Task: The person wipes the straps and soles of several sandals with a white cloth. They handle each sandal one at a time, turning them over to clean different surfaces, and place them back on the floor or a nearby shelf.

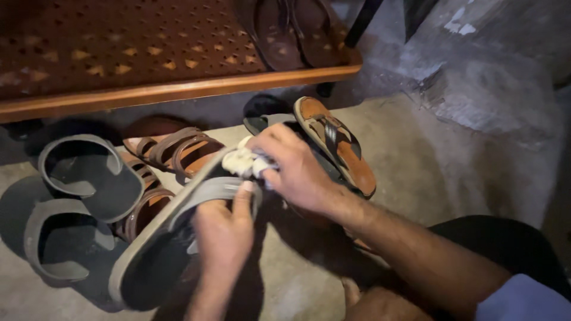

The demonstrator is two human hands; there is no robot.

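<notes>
My left hand [223, 235] grips a grey slide sandal [160, 238] by its strap and holds it tilted off the concrete floor. My right hand [294, 166] presses a crumpled white cloth [247, 161] against the sandal's upper end. The cloth is bunched between my fingers and the sole's edge.
Two grey slide sandals [77, 196] lie at the left, brown strapped sandals [172, 151] behind my hands, a tan flip-flop [342, 148] at the right. A wooden perforated shelf [148, 59] above carries a dark pair [297, 30]. My knee in dark cloth [505, 244] sits at lower right.
</notes>
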